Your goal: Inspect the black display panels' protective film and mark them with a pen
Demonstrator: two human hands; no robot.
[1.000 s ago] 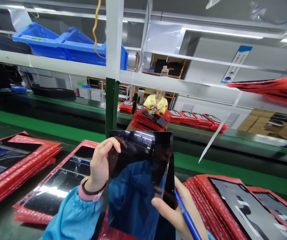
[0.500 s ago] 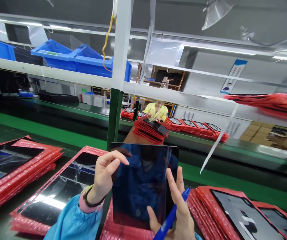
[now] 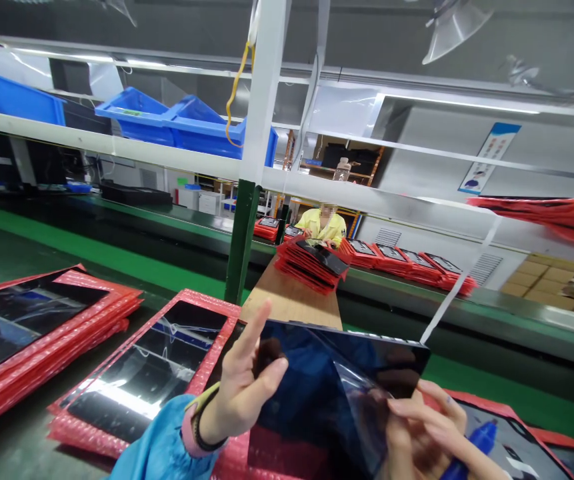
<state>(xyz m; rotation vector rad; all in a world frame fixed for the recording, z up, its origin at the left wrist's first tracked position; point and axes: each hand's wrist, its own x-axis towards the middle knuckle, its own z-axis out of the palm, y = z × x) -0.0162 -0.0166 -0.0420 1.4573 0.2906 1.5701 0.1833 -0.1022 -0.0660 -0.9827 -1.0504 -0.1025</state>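
A dark glossy glass panel [image 3: 307,400] stands tilted in front of me, its lower part over red bubble-wrap bags. A clear film [image 3: 354,387] on its face is creased and lifts towards the right side. My left hand [image 3: 247,387] is at the panel's left edge, index finger stretched up and thumb apart over the glass. At the right side, finger and thumb of my right hand [image 3: 427,427] pinch together where the film's creases meet. A blue pen [image 3: 481,437] is tucked between the fingers of that hand. The panel's lower edge is hidden.
Stacks of red bags with dark panels lie left [image 3: 51,327], nearer left [image 3: 151,373] and right [image 3: 501,427]. A wooden board [image 3: 291,297] bears another red stack [image 3: 311,267]. A green post [image 3: 241,243] rises ahead; a person in yellow [image 3: 324,227] sits beyond.
The panel has swung lower and to the right, and its top edge now slants. My right fingers have gone from spread to pinched at its right side. My left index finger has straightened upward.
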